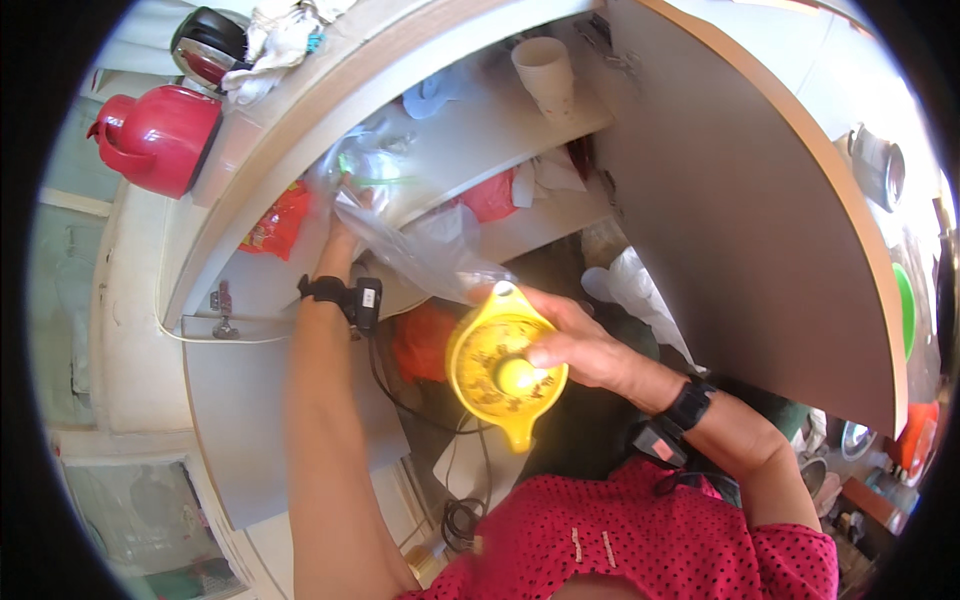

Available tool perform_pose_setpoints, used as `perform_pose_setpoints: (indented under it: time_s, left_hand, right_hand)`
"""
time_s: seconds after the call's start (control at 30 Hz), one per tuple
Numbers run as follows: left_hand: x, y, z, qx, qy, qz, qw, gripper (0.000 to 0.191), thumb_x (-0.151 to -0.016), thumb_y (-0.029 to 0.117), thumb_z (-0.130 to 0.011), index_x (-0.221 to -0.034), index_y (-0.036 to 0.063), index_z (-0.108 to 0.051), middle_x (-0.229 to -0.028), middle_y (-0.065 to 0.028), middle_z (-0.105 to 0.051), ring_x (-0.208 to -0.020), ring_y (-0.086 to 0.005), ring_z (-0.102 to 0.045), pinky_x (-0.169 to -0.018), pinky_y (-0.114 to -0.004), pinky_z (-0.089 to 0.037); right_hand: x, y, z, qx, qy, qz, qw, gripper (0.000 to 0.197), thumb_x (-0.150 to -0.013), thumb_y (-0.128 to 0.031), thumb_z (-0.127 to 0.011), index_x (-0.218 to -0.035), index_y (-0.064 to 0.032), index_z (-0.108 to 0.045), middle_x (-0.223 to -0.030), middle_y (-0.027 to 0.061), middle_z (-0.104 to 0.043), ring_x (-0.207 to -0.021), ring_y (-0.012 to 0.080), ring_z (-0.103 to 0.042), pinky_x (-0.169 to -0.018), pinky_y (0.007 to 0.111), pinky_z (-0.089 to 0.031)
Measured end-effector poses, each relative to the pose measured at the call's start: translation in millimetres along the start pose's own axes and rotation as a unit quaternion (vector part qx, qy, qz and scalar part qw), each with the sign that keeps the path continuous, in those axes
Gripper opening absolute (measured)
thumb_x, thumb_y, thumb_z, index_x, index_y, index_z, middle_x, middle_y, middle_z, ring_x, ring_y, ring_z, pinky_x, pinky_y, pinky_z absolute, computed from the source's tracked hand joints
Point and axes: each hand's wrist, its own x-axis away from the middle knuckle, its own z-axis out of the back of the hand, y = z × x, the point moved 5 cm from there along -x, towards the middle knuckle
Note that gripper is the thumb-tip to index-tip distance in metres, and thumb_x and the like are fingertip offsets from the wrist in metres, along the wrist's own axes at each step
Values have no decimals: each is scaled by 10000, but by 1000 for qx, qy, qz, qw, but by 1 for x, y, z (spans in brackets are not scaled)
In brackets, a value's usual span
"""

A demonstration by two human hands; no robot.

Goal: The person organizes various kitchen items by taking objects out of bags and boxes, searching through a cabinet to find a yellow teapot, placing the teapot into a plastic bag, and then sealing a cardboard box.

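Note:
My right hand point(589, 341) holds a yellow plastic pot point(469, 382) with a spout and a pierced tab, its thumb by the round knob point(517, 376) on top. Brown specks mark the pot's top. Inside the cabinet, my left hand point(349, 206) is at a clear plastic bag point(420, 259), which seems gripped there; film partly hides the fingers. That bag stretches from the left hand down to behind the right one. Close to the left hand lies a red printed packet point(277, 225).
A cabinet door point(750, 202) stands open at right. Stacked paper cups point(544, 75) and a red bag point(491, 196) sit on its shelves point(480, 146). An orange bag point(425, 341) and a cable point(461, 517) lie lower. On top at left is a red thermos jug point(161, 139).

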Motion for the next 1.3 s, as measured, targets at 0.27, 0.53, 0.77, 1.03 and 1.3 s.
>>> perform_pose_setpoints:
  time_s: [0.27, 0.53, 0.77, 1.03, 1.3]
  left_hand:
    - [114, 210, 58, 575, -247, 196, 754, 650, -929, 604, -407, -1205, 35, -555, -1020, -137, -661, -917, -218, -639, -834, -369, -497]
    - [230, 281, 51, 644, -422, 311, 558, 762, -885, 584, -537, -1340, -21, -446, -1292, -160, -526, -1165, -215, -493, -1000, -313, -373]
    - [246, 253, 26, 503, -405, 300, 703, 605, -906, 548, -533, -1202, 25, -601, -1104, -38, -640, -990, -137, -573, -886, -269, -439]
    - [214, 277, 84, 702, -287, 215, 615, 230, -910, 269, -638, -978, 50, -619, -882, -25, -647, -721, -130, -633, -620, -241, -512]
    - [229, 285, 112, 683, -460, 275, 496, 631, -917, 584, -458, -1138, 7, -585, -984, -102, -659, -869, -191, -638, -719, -314, -527]
  right_hand:
    - [113, -36, 1, 66, 93, 5, 993, 870, -688, -249, -777, -1420, -39, -358, -1266, 92, -520, -1171, 192, -503, -1027, 322, -373]
    - [207, -42, 0, 149, 76, -43, 985, 922, -627, -371, -767, -1391, -3, -405, -1309, 129, -514, -1177, 199, -511, -1030, 328, -371]
    - [265, -19, 14, 131, 102, -52, 985, 946, -625, -402, -776, -1374, 40, -404, -1261, 131, -546, -1156, 199, -526, -1024, 327, -383]
    - [280, -21, 23, 125, 137, -32, 982, 986, -589, -449, -775, -1360, 51, -417, -1266, 156, -544, -1124, 228, -563, -1002, 332, -407]
    - [281, -20, 30, 110, 146, 1, 983, 889, -663, -350, -747, -1377, 38, -385, -1208, 120, -573, -1094, 188, -573, -977, 308, -428]
